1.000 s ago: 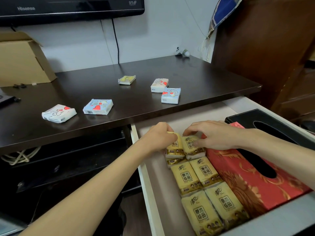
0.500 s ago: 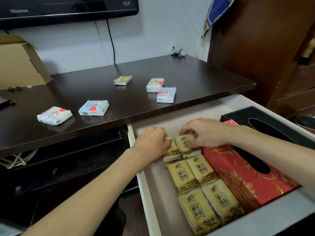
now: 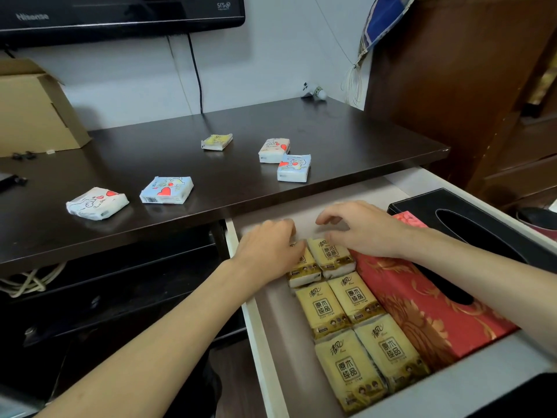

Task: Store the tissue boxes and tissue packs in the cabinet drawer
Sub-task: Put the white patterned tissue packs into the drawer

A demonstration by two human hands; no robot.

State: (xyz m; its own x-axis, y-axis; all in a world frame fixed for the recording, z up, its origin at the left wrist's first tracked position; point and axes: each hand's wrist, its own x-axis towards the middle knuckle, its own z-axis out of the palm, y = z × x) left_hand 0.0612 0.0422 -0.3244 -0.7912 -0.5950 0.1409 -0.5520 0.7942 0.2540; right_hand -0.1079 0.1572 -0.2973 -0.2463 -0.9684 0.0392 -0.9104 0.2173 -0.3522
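My left hand [image 3: 271, 248]: palm down over the far-left yellow pack in the drawer, fingers curled; I cannot tell whether it grips the pack or only presses it.
My right hand [image 3: 361, 229]: just above the far-right yellow pack, fingers spread and loose, holding nothing.
Yellow tissue packs [image 3: 340, 306]: six, in two columns of three along the middle of the drawer [image 3: 271, 342], touching each other; the two farthest lie under my hands.
Red tissue box [image 3: 422, 306]: lies flat in the drawer, against the right side of the yellow packs, under my right forearm.
Black tissue box [image 3: 470, 212]: at the drawer's right side, beside the red one.
Cartoon tissue packs [image 3: 166, 190]: five still on the dark cabinet top [image 3: 211, 173], beyond and left of my hands, well apart from them; two near its left front, three farther right.
Cardboard box [image 3: 33, 110]: far left on the cabinet top.
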